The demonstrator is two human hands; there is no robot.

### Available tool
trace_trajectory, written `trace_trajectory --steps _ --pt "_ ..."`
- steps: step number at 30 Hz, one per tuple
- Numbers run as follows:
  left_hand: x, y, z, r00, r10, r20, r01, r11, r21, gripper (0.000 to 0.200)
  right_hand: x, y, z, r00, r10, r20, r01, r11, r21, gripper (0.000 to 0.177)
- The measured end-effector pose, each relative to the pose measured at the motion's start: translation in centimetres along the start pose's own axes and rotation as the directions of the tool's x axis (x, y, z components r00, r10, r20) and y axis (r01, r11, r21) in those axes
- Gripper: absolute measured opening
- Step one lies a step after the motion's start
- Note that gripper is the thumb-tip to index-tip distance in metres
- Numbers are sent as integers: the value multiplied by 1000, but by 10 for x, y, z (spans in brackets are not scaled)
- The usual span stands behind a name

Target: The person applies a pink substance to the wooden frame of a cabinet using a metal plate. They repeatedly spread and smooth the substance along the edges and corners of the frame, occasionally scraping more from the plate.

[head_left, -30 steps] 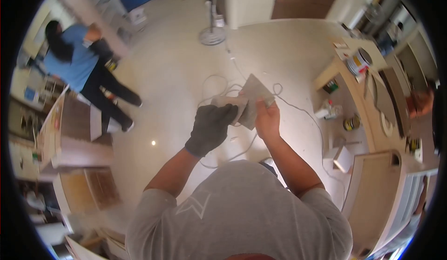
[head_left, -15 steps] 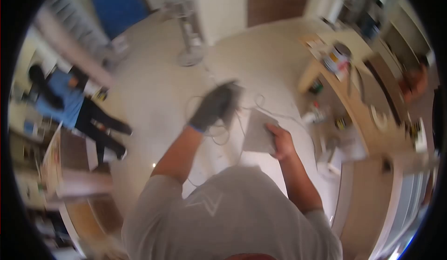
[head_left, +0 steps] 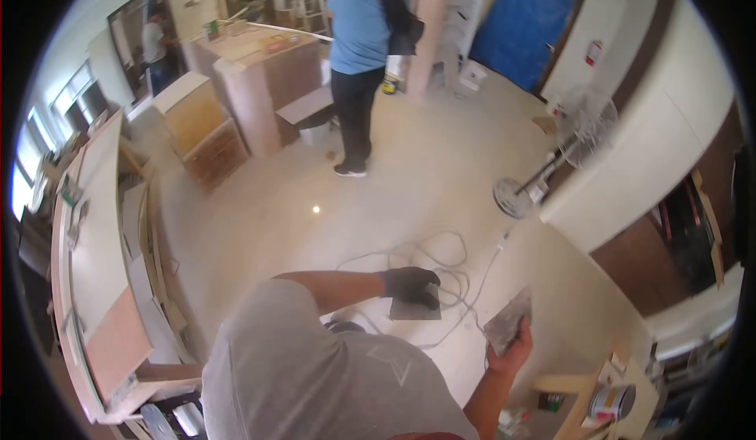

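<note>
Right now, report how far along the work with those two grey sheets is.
Done: the sheets are apart, one per hand. In hand: the gloved left hand holds the flat grey sheet level in front of the body; the bare right hand grips the second grey sheet, raised to the side. Left: neither sheet is laid on or pressed to anything; both hang above the floor and its looped white cable.

Dark grey glove (head_left: pixel 409 284) on left hand, grey sheet (head_left: pixel 415 308), grey sheet piece (head_left: pixel 508 322), blue door (head_left: pixel 526 24), white cable (head_left: pixel 441 255).
</note>
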State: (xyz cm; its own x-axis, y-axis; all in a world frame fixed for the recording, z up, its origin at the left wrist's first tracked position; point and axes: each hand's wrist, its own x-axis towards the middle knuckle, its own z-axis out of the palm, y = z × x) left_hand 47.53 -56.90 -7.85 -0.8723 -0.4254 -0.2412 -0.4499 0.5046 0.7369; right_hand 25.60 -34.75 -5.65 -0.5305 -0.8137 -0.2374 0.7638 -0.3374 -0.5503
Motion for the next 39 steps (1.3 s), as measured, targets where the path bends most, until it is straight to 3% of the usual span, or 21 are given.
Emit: trace_trajectory --steps 3,6,8,12,13,14,16,18,20,21,22,23,25,27,28,31,34,36,37,38,39 --pt "-12 -46 -12 885 239 -399 -205 971 125 40 31 21 44 993 -104 -54 97 986 -133 43" --pt "-51 -21 -59 709 578 -404 -413 805 426 35 61 73 72 930 -245 -272 152 934 -322 45" --pt "-70 -16 -74 771 561 -302 -389 789 475 39 67 123 100 909 -301 -289 133 865 -483 47" --pt "-106 -72 -138 784 452 -425 -223 845 486 41 77 225 139 991 -18 131 115 615 -780 41" --pt "-117 -87 -163 796 398 -456 -175 872 457 42 75 235 160 955 73 289 250 330 -910 36" --pt "-135 -108 -186 639 536 -552 -267 827 494 46 73 245 181 885 162 436 435 44 -900 33" --pt "-156 -167 -218 695 398 -599 -254 915 314 41 79 273 213 846 256 468 442 153 -884 32" --pt "-209 -200 -260 716 167 -677 -355 923 -148 27 107 300 217 890 243 385 285 363 -887 32" --pt "-254 -249 -290 725 -33 -688 -592 480 -647 25 134 324 224 900 235 367 233 452 -861 32" --pt "-265 -346 -282 570 -244 -785 -264 850 -456 28 142 331 227 893 229 388 261 439 -860 32" --pt "-277 -385 -288 340 -422 -840 69 902 -426 19 145 337 232 885 227 406 286 422 -860 32" --pt "-295 -415 -277 163 -176 -971 635 771 -33 28 143 345 245 907 253 338 235 363 -902 33" --pt "-318 -464 -242 -209 -501 -840 397 741 -541 40 155 371 247 777 239 582 570 122 -812 35" --pt "-320 -449 -213 -160 -669 -726 209 695 -687 33 144 388 283 623 289 727 769 -55 -637 39" --pt "-306 -465 -187 5 -765 -644 -378 595 -709 36 142 402 296 594 340 729 793 -99 -601 40" --pt "-273 -426 -167 225 -816 -533 -593 319 -739 46 132 453 329 468 488 737 869 -101 -485 46" --pt "-260 -358 -193 545 -540 -641 -611 268 -745 31 121 498 355 248 518 819 962 -29 -273 44" --pt "-249 -351 -208 394 -493 -776 -419 655 -629 33 120 518 371 167 536 828 984 -39 -173 45" --pt "-254 -368 -216 366 -300 -881 -151 915 -374 34 127 529 375 120 512 851 988 21 -152 46" --pt "-263 -388 -226 403 -88 -911 134 990 -37 36 130 533 383 116 498 859 987 43 -158 46" --pt "-262 -402 -231 429 -101 -897 132 990 -48 37 134 536 393 113 487 866 984 63 -164 46"
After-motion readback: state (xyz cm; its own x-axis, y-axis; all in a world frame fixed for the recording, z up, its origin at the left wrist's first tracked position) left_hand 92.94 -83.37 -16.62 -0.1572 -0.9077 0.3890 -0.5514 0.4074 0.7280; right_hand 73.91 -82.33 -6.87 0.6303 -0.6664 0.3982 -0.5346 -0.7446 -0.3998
